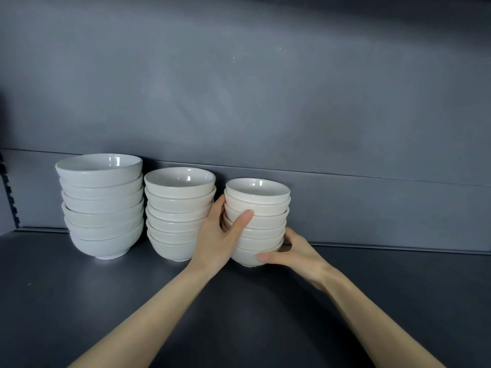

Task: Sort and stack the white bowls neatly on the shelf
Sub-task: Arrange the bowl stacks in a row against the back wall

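Three stacks of white bowls stand side by side on the dark grey shelf (79, 301), near its back wall. The large stack (102, 205) is on the left, the medium stack (178, 213) in the middle, the small stack (261, 208) on the right. Each holds several bowls. My left hand (220, 235) grips the small stack's left side, thumb across its front and fingers hidden behind it. My right hand (295, 253) holds the stack's lowest bowl at the right, thumb on its front.
A grey back wall (265, 102) rises behind the stacks, with a low ledge (372, 211) along its foot. A notched upright rail (9, 192) runs at the far left. Shelf surface stretches to the right of the small stack and in front of all three.
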`<state>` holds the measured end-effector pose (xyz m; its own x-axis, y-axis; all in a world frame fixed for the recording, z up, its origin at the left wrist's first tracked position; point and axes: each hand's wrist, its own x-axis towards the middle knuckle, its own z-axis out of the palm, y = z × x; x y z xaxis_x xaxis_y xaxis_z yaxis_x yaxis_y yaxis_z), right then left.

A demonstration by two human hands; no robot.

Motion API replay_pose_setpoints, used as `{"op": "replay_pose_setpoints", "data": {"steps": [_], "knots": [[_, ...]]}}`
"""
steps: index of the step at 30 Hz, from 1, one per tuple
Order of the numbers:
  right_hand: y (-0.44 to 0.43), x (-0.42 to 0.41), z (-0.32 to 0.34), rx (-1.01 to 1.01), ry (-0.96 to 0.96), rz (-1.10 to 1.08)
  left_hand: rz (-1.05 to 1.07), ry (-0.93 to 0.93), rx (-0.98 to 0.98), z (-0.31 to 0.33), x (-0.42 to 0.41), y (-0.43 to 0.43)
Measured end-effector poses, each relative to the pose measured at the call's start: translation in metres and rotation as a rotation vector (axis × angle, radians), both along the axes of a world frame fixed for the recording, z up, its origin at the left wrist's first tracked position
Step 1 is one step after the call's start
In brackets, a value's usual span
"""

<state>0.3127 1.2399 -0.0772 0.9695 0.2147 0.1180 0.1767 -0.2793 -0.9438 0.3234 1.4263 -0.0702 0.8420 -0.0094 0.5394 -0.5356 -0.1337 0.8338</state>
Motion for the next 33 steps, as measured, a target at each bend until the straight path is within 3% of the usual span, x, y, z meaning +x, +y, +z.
{"op": "replay_pose_setpoints", "data": {"steps": [13,33], "knots": [[0.012,0.004,-0.006,-0.042,-0.078,-0.160,0.130,-0.014,-0.015,-0.003,-0.005,0.001],[0.003,0.011,-0.013,-0.016,-0.075,-0.094,0.120,-0.012,0.025,-0.001,-0.007,0.003]]}}
